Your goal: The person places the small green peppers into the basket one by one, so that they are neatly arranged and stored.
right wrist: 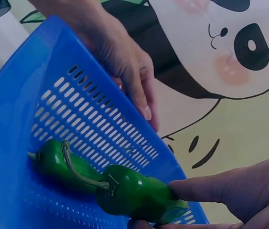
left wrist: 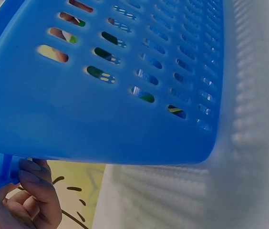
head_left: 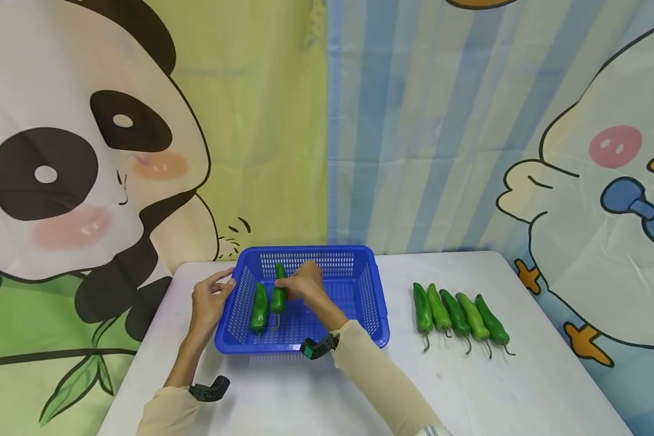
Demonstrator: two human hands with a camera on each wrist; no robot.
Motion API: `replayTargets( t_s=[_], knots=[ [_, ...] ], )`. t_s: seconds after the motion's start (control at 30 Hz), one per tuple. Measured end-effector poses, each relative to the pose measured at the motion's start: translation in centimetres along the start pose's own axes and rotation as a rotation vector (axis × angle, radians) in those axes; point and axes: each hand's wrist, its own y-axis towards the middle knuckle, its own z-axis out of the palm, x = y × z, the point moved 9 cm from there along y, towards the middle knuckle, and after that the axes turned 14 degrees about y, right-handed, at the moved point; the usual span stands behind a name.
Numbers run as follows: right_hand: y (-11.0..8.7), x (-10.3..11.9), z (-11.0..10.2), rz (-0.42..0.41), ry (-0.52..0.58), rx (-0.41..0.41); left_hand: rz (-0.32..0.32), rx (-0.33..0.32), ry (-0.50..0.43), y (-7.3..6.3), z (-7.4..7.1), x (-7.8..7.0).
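Left hand (head_left: 208, 303): outside the blue basket (head_left: 261, 349), curled at the fingertips onto its left rim, apart from the other hand.
Right hand (head_left: 303, 281): reaching over the front rim into the basket, pinching the held pepper (head_left: 278, 303) between thumb and fingers.
Held pepper: green, within the basket, left of centre, with a curved stem towards the person; contact with the basket floor impossible to judge.
Second pepper (head_left: 258, 309): lying in the basket just left of the held one, stem pointing the same way.
Table row: five green peppers (head_left: 455, 312) side by side on the white table (head_left: 283, 393), right of the basket, stems towards the person.
Backdrop: cloth printed with a panda (head_left: 87, 109) and a bird (head_left: 572, 230).
Pepper grip: best kept light, on the smooth body, probably never by the thin stem.
Basket rim: steady gently, without tilting.
Pepper spacing: move slowly, parallel to the second pepper, to avoid knocking or rolling.
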Motion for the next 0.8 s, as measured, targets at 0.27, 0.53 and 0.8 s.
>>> replayTargets(
  t_s=[0.27,0.53,0.8],
  knots=[
    [0.8,-0.7,0.6,0.041,-0.169,-0.014,-0.010,0.006,-0.001,-0.1,-0.1,-0.1],
    [-3.1,1.0,1.1,0.088,-0.073,0.046,-0.008,0.007,0.009,-0.1,0.1,-0.1],
    [-2.1,-0.1,2.3,0.172,-0.056,0.067,0.001,-0.003,-0.002,-0.2,0.0,-0.1]
  ],
)
